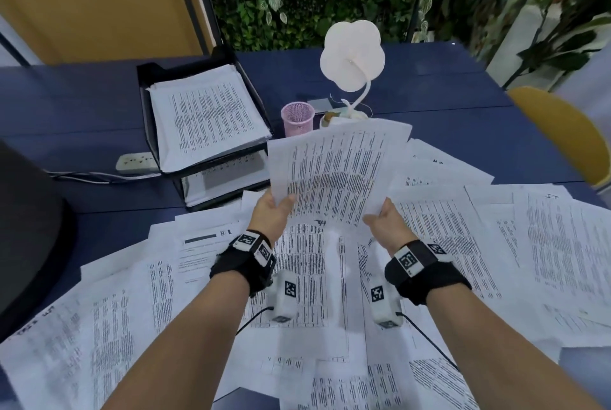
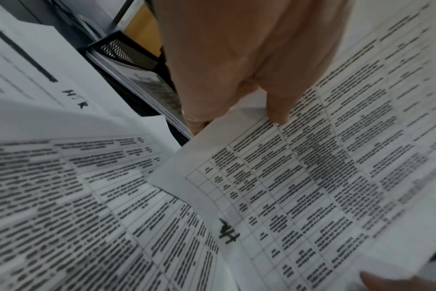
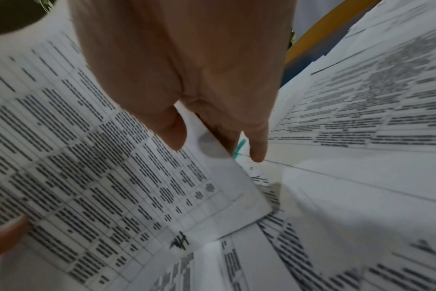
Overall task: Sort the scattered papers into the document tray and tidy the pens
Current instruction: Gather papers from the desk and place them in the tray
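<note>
A sheaf of printed sheets point(image 1: 334, 171) is raised above the desk, its near edge marked by hand in black. My left hand point(image 1: 276, 208) pinches its left edge, thumb on top; in the left wrist view the left hand point(image 2: 236, 110) has the thumb on the printed sheets point(image 2: 311, 177). My right hand point(image 1: 380, 216) pinches the right corner; in the right wrist view the right hand point(image 3: 199, 137) grips the sheets point(image 3: 112, 177). Scattered papers point(image 1: 297, 277) cover the near desk. The black document tray point(image 1: 147, 85), back left, holds a paper stack. No pens show.
A pink mesh pen cup point(image 1: 297, 118) and a white flower-shaped lamp point(image 1: 352, 55) stand behind the raised sheets. A white power strip point(image 1: 137, 163) lies left of the tray. A yellow chair point(image 1: 562, 131) is at the right, a dark rounded object point(image 1: 29, 227) at the left edge.
</note>
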Available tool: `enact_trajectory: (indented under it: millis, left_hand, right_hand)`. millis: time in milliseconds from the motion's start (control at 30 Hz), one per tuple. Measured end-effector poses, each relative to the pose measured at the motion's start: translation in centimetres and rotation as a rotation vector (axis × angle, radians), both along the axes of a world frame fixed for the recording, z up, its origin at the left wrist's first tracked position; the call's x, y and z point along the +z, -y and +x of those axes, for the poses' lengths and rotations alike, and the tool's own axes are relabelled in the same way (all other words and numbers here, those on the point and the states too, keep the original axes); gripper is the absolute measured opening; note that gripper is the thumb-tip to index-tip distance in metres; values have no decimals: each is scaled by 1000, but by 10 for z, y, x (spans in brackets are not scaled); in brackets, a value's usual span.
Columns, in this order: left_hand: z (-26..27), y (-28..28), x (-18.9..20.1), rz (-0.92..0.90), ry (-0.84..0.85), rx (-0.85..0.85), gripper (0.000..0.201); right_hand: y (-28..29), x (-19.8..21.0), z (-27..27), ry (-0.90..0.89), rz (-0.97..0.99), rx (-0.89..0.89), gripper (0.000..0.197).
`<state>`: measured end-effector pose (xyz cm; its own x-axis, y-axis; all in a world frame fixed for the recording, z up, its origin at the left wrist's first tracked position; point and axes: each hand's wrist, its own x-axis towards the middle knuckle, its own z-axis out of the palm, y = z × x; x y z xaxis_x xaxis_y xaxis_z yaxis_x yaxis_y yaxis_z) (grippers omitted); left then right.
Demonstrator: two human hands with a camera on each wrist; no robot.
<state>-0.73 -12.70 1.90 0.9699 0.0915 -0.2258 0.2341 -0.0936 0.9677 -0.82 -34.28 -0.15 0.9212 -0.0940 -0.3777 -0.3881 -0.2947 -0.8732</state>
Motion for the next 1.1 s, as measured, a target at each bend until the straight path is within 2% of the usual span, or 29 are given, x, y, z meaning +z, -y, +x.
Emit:
enact_trajectory:
  millis: [167, 300, 500, 633, 767, 867, 967, 1100]
  left_hand:
    - [-2, -9, 2, -50, -23, 121, 28]
    - [-8, -34, -13, -12, -111, 161, 38]
    - [-32, -66, -39, 157, -314, 149, 38]
    - [-43, -91, -62, 219, -415, 152, 50]
    - [-41, -114, -65, 157, -374, 224, 37]
    - [-39, -131, -61, 100, -349, 249, 34]
    - [-40, -146, -56, 56, -382, 220, 30]
    - [-38, -163, -53, -35, -478, 85, 18]
  right_hand:
    - [1, -10, -2, 58, 23, -10, 26]
    - [-9, -10, 4, 90, 4, 48, 20]
    - [-36, -36, 5, -113, -215, 287, 26]
    - [-57, -49, 5, -157, -239, 324, 28]
    - [-80, -48, 16, -163, -160, 308, 26]
    - [-99, -45, 32, -156, -144, 311, 23]
    - [-120, -39, 51, -147, -142, 276, 25]
    - [-147, -33, 75, -139, -80, 234, 28]
